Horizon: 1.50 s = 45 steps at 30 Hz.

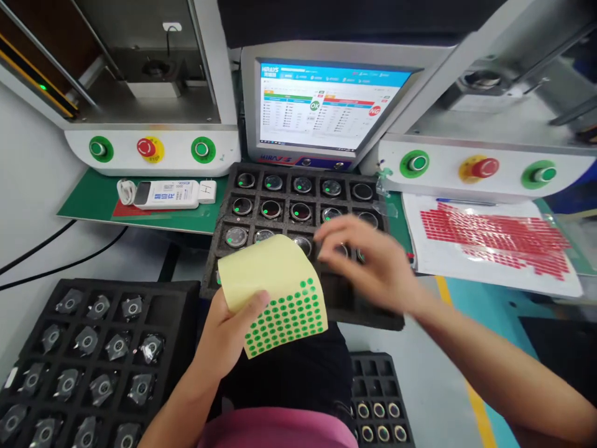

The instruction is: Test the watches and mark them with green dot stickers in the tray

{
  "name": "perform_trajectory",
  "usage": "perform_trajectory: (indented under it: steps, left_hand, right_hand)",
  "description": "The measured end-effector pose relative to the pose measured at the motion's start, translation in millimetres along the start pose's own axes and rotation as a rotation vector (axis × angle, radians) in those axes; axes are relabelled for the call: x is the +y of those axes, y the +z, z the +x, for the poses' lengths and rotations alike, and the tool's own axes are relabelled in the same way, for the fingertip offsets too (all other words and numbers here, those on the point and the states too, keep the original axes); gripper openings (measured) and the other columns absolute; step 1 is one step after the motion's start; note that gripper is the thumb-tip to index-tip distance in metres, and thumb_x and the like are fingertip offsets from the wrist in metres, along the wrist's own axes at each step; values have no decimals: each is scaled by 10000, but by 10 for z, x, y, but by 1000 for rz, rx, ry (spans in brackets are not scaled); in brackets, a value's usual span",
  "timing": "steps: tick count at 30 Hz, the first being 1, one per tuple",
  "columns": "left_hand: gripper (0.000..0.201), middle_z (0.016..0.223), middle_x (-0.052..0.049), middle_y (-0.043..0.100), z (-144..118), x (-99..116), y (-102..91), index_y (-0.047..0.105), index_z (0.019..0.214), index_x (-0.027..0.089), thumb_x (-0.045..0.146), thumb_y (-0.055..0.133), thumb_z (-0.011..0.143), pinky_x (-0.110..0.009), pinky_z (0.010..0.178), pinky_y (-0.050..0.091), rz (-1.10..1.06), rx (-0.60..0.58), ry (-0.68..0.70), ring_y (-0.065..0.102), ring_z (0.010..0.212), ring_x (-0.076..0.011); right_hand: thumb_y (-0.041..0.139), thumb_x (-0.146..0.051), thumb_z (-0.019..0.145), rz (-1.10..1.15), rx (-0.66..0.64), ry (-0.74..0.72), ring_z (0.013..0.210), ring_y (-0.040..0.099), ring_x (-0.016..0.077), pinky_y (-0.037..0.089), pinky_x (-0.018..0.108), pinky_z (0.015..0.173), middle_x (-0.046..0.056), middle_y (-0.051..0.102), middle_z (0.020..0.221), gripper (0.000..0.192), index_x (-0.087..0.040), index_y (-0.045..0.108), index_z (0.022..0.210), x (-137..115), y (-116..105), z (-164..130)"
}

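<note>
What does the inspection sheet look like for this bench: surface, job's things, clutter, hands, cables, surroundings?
Surface: white bench with a green mat at the back.
Job's things: yellow sticker sheet with green dots; black foam tray of round parts, some already dotted green.
Clutter: white device on the mat; sheet of red stickers; left tray of bagged parts; lower tray of rings.
Hands: left hand grips the sticker sheet; right hand, blurred, hovers over the foam tray.
Cables: black cables at left; white coiled cord.
Surroundings: screen; two machines with green buttons and red buttons.
</note>
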State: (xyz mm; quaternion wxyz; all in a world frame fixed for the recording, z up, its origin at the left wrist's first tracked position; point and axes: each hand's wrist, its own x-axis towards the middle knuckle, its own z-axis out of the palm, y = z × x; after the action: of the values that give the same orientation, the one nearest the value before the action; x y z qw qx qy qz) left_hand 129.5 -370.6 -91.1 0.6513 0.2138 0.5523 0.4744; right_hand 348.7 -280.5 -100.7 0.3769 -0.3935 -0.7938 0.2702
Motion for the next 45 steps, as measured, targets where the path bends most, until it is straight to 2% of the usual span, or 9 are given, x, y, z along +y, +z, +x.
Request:
perform_trajectory:
  steps: [2, 5, 16, 22, 27, 31, 34, 39, 45]
  left_hand:
    - [616, 1026, -128, 787, 8, 16, 10, 734, 1180, 148, 436, 883, 656, -391, 878, 613, 11, 25, -1, 740, 997, -337]
    - [578, 1021, -140, 786, 37, 20, -9, 759, 1115, 134, 449, 885, 647, -383, 865, 615, 60, 65, -1, 743, 987, -336]
    - [664, 1030, -138, 785, 118, 30, -78, 733, 1163, 129, 449, 901, 605, -389, 858, 620, 114, 185, 18, 743, 988, -331]
    - [698, 988, -120, 793, 127, 33, -114, 734, 1159, 141, 443, 925, 560, -347, 794, 634, 126, 231, 42, 753, 955, -321]
    - [573, 940, -110, 797, 120, 139, -204, 773, 1002, 129, 400, 946, 528, -264, 706, 633, 123, 299, 112, 765, 884, -276]
    - [534, 888, -76, 798, 109, 285, -229, 775, 946, 148, 369, 959, 497, -235, 664, 631, 104, 410, 252, 768, 823, -245]
    - [471, 865, -48, 795, 108, 403, -229, 773, 921, 165, 343, 949, 522, -225, 625, 630, 153, 452, 357, 763, 771, -220]
    - [356, 844, -11, 789, 176, 598, -169, 770, 905, 192, 281, 912, 591, -184, 639, 616, 333, 433, 528, 744, 758, -163]
    - [415, 1040, -39, 776, 587, 846, 13, 754, 1026, 235, 222, 877, 629, -311, 817, 619, 494, 77, 553, 731, 973, -250]
  right_hand:
    - [645, -234, 850, -128, 170, 390, 820, 653, 173, 527, 300, 784, 37, 671, 840, 125, -208, 579, 747, 400, -225, 145]
    - [580, -213, 840, -216, 185, 628, 511, 535, 147, 460, 283, 580, -22, 528, 540, 128, -186, 570, 716, 971, -525, 345]
    - [649, -186, 734, -471, 44, 800, 692, 643, 215, 474, 321, 710, 62, 678, 674, 86, -156, 701, 672, 1398, -550, 538]
    - [683, -196, 729, -538, 178, 752, 773, 656, 237, 488, 336, 726, 77, 696, 739, 60, -153, 697, 769, 1179, -593, 681]
    - [578, -241, 867, -445, 248, 573, 641, 626, 147, 455, 249, 636, 21, 673, 701, 107, -169, 650, 899, 559, -408, 345]
    - [557, -232, 917, -393, 196, 113, 460, 541, 96, 321, 223, 488, -31, 635, 596, 121, -191, 625, 826, -68, -117, -309]
    - [534, -179, 941, -146, -99, 37, 525, 575, 78, 355, 202, 532, -31, 650, 654, 145, -184, 622, 826, -417, 33, -726]
    - [668, -209, 812, 85, -831, 636, 564, 556, 127, 317, 241, 568, -9, 610, 575, 249, -184, 559, 590, -416, 288, -1140]
    - [331, -426, 1006, 230, -960, 1040, 372, 467, 115, 423, 237, 537, 11, 445, 388, 632, -208, 408, 419, 84, 864, -1491]
